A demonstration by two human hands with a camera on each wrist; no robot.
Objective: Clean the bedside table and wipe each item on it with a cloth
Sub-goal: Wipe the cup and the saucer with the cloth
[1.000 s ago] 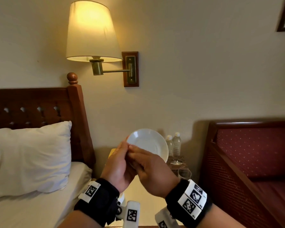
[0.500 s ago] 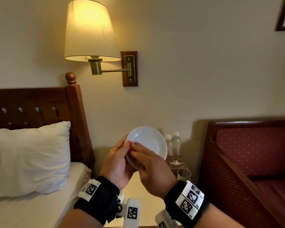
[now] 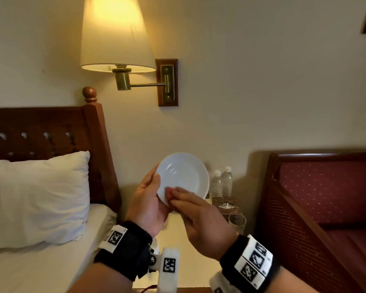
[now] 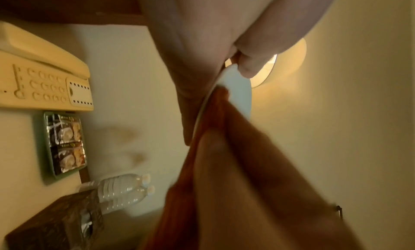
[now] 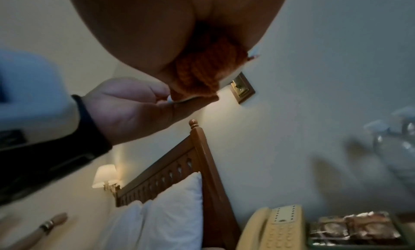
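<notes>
A white saucer [image 3: 183,177] is held up in front of the wall, tilted with its face toward me. My left hand [image 3: 148,199] grips its left rim, thumb on the face. My right hand [image 3: 190,210] holds a bunched orange cloth [image 5: 203,71] and presses it against the saucer's lower edge; in the head view only a reddish bit of cloth [image 3: 169,192] shows under the fingers. In the left wrist view the saucer [image 4: 238,92] shows edge-on with the cloth [image 4: 209,122] lying along it. The bedside table [image 3: 178,233] lies below the hands, mostly hidden.
Two water bottles [image 3: 221,182], a dark carved box [image 3: 227,206] and a drinking glass [image 3: 237,222] stand at the table's right. A beige telephone [image 4: 42,79] and a tray of sachets [image 4: 65,142] sit there too. Bed and pillow [image 3: 40,197] left, red chair [image 3: 325,208] right, wall lamp [image 3: 116,37] above.
The saucer has turned so more of its face shows, and my right hand with the cloth has slid down from its left rim to its lower edge.
</notes>
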